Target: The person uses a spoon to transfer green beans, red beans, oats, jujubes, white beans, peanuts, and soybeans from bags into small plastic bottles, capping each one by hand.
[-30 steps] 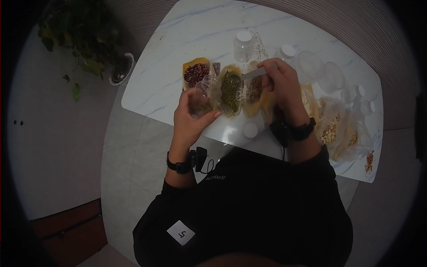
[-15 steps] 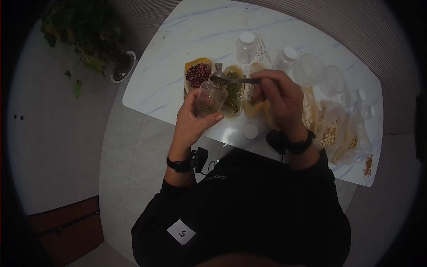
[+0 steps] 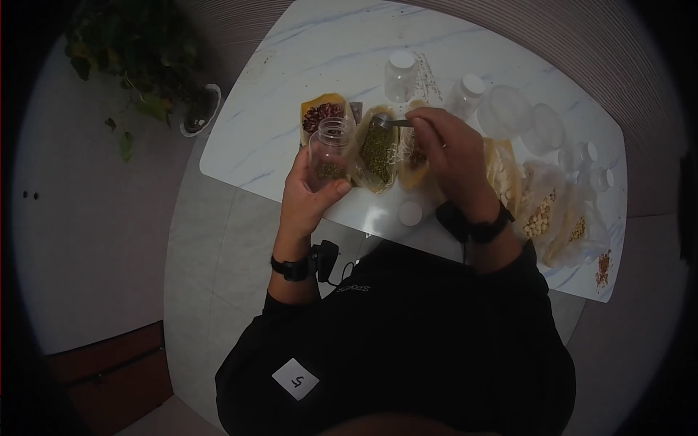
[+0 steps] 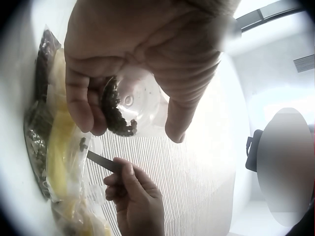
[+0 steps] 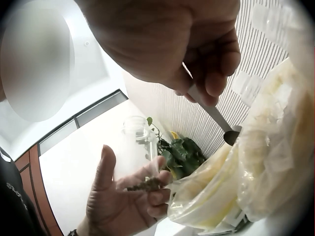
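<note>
In the head view my left hand (image 3: 309, 196) grips a clear plastic jar (image 3: 331, 149) with its mouth uncovered. Small green beans, mung beans by their look, lie in the jar's bottom (image 4: 114, 110), as the left wrist view shows. My right hand (image 3: 456, 149) pinches the handle of a metal spoon (image 3: 400, 123). The spoon's bowl is over the upper part of an open bag of green beans (image 3: 376, 156), right of the jar. Behind the jar stands an open bag of dark red beans (image 3: 320, 112), partly covered by it.
A bag of brownish contents (image 3: 416, 156) sits under the right hand. Further right are bags of pale pieces (image 3: 536, 218). A capped jar (image 3: 400, 76) and clear round containers (image 3: 505, 109) stand behind. A white lid (image 3: 409, 213) lies near the front edge. Spilled bits (image 3: 603, 267) lie far right.
The spoon moves from the green bean bag to the jar's mouth, then back right over the bag. The jar, tilted toward the spoon half a second ago, now stands more upright in the left hand.
</note>
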`<move>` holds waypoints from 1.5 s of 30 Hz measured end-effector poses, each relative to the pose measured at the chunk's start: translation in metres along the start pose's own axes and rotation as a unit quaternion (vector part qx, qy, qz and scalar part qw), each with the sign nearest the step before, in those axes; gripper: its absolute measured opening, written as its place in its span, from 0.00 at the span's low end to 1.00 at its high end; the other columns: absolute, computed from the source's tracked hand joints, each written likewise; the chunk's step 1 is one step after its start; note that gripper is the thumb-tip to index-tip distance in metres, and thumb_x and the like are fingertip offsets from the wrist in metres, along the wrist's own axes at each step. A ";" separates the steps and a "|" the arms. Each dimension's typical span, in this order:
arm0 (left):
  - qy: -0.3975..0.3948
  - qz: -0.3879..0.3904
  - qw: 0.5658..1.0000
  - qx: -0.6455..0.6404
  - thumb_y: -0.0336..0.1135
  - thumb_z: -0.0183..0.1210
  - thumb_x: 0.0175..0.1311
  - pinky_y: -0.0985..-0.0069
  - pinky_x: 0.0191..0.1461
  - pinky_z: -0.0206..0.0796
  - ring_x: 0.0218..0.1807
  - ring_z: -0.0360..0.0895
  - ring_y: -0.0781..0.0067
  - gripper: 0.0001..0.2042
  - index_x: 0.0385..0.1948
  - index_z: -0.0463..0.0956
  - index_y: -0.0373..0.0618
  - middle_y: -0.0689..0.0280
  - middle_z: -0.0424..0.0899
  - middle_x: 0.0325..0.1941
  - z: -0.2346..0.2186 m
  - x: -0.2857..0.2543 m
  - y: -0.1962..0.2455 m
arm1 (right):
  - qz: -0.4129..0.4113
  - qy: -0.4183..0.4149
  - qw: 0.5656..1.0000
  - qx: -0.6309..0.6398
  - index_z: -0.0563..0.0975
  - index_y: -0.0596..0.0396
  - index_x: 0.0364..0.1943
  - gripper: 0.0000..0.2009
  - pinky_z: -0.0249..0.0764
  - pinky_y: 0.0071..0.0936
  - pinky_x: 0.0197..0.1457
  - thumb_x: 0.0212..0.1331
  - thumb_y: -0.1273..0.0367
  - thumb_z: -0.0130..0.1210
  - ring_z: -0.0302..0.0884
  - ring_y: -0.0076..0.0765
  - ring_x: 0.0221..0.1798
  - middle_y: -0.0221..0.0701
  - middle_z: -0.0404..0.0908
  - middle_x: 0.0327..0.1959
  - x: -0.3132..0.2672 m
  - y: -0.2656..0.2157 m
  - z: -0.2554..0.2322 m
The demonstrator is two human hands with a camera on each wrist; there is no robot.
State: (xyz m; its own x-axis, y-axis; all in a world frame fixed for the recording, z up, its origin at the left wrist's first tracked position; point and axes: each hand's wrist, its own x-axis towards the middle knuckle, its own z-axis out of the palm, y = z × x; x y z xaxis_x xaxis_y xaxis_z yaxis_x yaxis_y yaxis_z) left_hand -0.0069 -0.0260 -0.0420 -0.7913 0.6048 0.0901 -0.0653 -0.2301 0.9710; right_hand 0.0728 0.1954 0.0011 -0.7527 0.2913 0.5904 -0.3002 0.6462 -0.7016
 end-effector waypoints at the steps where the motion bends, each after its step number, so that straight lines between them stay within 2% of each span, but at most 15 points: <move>1: -0.001 0.000 1.000 0.000 0.32 0.71 0.50 0.72 0.57 0.70 0.55 0.71 0.70 0.33 0.58 0.65 0.38 0.63 0.73 0.53 0.000 0.000 0.000 | -0.044 -0.003 0.998 -0.043 0.80 0.57 0.39 0.06 0.74 0.32 0.36 0.61 0.70 0.56 0.80 0.44 0.33 0.37 0.82 0.31 -0.001 0.007 0.004; 8: 0.012 0.013 1.000 -0.005 0.31 0.71 0.51 0.73 0.61 0.66 0.58 0.70 0.72 0.32 0.59 0.65 0.39 0.64 0.74 0.56 0.005 0.000 0.000 | 0.001 -0.075 0.995 -0.060 0.79 0.58 0.38 0.08 0.75 0.34 0.37 0.63 0.67 0.55 0.80 0.47 0.35 0.39 0.82 0.32 -0.007 0.018 0.012; 10: 0.021 0.012 1.000 -0.008 0.32 0.71 0.51 0.73 0.62 0.65 0.59 0.70 0.73 0.33 0.60 0.64 0.39 0.64 0.74 0.56 0.006 0.000 0.002 | 0.109 -0.127 0.986 -0.011 0.79 0.60 0.38 0.10 0.75 0.33 0.36 0.64 0.67 0.53 0.81 0.44 0.32 0.40 0.82 0.28 -0.007 0.016 0.011; 11: 0.023 0.012 1.000 -0.010 0.32 0.71 0.51 0.73 0.62 0.65 0.58 0.71 0.73 0.33 0.60 0.65 0.39 0.65 0.74 0.55 0.006 0.000 0.002 | 0.109 -0.126 0.986 -0.011 0.79 0.60 0.38 0.10 0.75 0.33 0.36 0.64 0.67 0.53 0.81 0.44 0.32 0.40 0.82 0.28 -0.007 0.017 0.011; 13: 0.025 0.012 1.000 -0.011 0.32 0.72 0.51 0.74 0.61 0.65 0.57 0.71 0.73 0.34 0.60 0.65 0.39 0.65 0.75 0.55 0.006 0.000 0.002 | 0.241 -0.127 0.958 0.087 0.79 0.60 0.38 0.11 0.73 0.28 0.33 0.65 0.66 0.51 0.80 0.33 0.27 0.36 0.80 0.22 -0.005 0.019 0.009; 14: 0.026 0.009 1.000 0.007 0.32 0.72 0.51 0.74 0.61 0.65 0.57 0.72 0.73 0.34 0.60 0.65 0.38 0.65 0.75 0.54 0.005 -0.001 0.002 | 0.241 -0.127 0.958 0.087 0.79 0.60 0.38 0.11 0.73 0.28 0.33 0.65 0.66 0.51 0.80 0.33 0.27 0.36 0.80 0.22 -0.004 0.020 0.008; 16: 0.027 0.007 0.999 0.025 0.32 0.72 0.50 0.74 0.61 0.65 0.56 0.72 0.73 0.33 0.60 0.66 0.38 0.65 0.75 0.54 0.002 -0.002 -0.001 | 0.289 -0.080 0.943 0.147 0.79 0.58 0.38 0.11 0.69 0.22 0.29 0.67 0.65 0.49 0.75 0.21 0.24 0.29 0.78 0.19 -0.002 0.025 0.003; 23: 0.037 0.000 0.995 0.092 0.31 0.73 0.50 0.78 0.53 0.70 0.52 0.73 0.75 0.33 0.59 0.67 0.38 0.64 0.75 0.51 -0.001 -0.005 -0.004 | 0.300 0.012 0.916 0.265 0.80 0.57 0.38 0.11 0.63 0.14 0.27 0.68 0.65 0.48 0.66 0.14 0.21 0.22 0.74 0.18 0.007 0.022 -0.016; 29: 0.036 -0.021 0.992 0.117 0.31 0.73 0.49 0.81 0.48 0.71 0.48 0.74 0.78 0.31 0.58 0.69 0.41 0.68 0.74 0.48 0.004 -0.007 0.002 | 0.240 0.055 0.914 0.322 0.79 0.58 0.40 0.12 0.63 0.13 0.28 0.70 0.65 0.48 0.68 0.14 0.23 0.23 0.75 0.20 0.005 -0.008 -0.017; 35: 0.016 -0.028 0.997 0.075 0.32 0.72 0.50 0.81 0.50 0.69 0.49 0.74 0.78 0.31 0.58 0.69 0.42 0.69 0.74 0.48 0.006 -0.006 0.003 | 0.142 0.004 0.958 0.248 0.80 0.56 0.43 0.09 0.68 0.19 0.29 0.68 0.68 0.51 0.71 0.18 0.24 0.25 0.77 0.22 -0.004 -0.024 -0.011; 37: 0.004 -0.032 0.998 0.050 0.32 0.72 0.50 0.80 0.53 0.68 0.51 0.74 0.77 0.31 0.59 0.69 0.41 0.68 0.75 0.49 0.005 -0.005 0.004 | -0.019 -0.023 0.990 0.135 0.80 0.54 0.44 0.08 0.70 0.23 0.29 0.65 0.71 0.53 0.73 0.24 0.24 0.28 0.78 0.24 -0.005 -0.020 -0.011; 38: -0.002 -0.025 0.999 0.022 0.32 0.72 0.50 0.78 0.57 0.66 0.53 0.73 0.75 0.32 0.59 0.68 0.39 0.67 0.75 0.51 0.005 -0.004 0.004 | -0.019 -0.023 0.990 0.134 0.80 0.54 0.44 0.08 0.70 0.23 0.29 0.65 0.71 0.53 0.73 0.24 0.24 0.28 0.78 0.24 -0.004 -0.021 -0.013; 40: -0.008 -0.018 1.000 -0.006 0.32 0.72 0.50 0.76 0.61 0.64 0.55 0.73 0.74 0.33 0.59 0.68 0.38 0.66 0.76 0.53 0.006 -0.004 0.004 | -0.108 -0.047 0.990 0.079 0.80 0.52 0.44 0.09 0.71 0.24 0.30 0.62 0.74 0.55 0.76 0.30 0.26 0.31 0.79 0.26 -0.002 -0.023 -0.018; 44: -0.018 -0.028 0.998 -0.060 0.33 0.72 0.50 0.73 0.65 0.61 0.58 0.72 0.71 0.34 0.61 0.66 0.36 0.64 0.75 0.56 0.003 -0.004 0.002 | -0.138 -0.043 0.988 0.062 0.80 0.53 0.43 0.08 0.72 0.24 0.31 0.62 0.74 0.55 0.77 0.31 0.28 0.32 0.79 0.26 -0.004 -0.024 -0.020; 45: -0.021 -0.026 0.998 -0.053 0.34 0.72 0.50 0.73 0.65 0.61 0.57 0.72 0.71 0.35 0.61 0.66 0.36 0.64 0.75 0.56 0.001 -0.004 0.000 | -0.073 -0.010 0.993 0.090 0.80 0.54 0.43 0.07 0.72 0.25 0.31 0.62 0.73 0.55 0.78 0.33 0.29 0.33 0.79 0.27 -0.005 -0.026 -0.018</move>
State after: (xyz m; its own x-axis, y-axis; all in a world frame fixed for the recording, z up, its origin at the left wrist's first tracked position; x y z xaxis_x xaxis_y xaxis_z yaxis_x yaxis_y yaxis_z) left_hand -0.0030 -0.0273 -0.0416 -0.7588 0.6492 0.0526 -0.1702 -0.2756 0.9461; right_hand 0.0942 0.1899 0.0235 -0.7051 0.1881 0.6837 -0.5049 0.5438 -0.6703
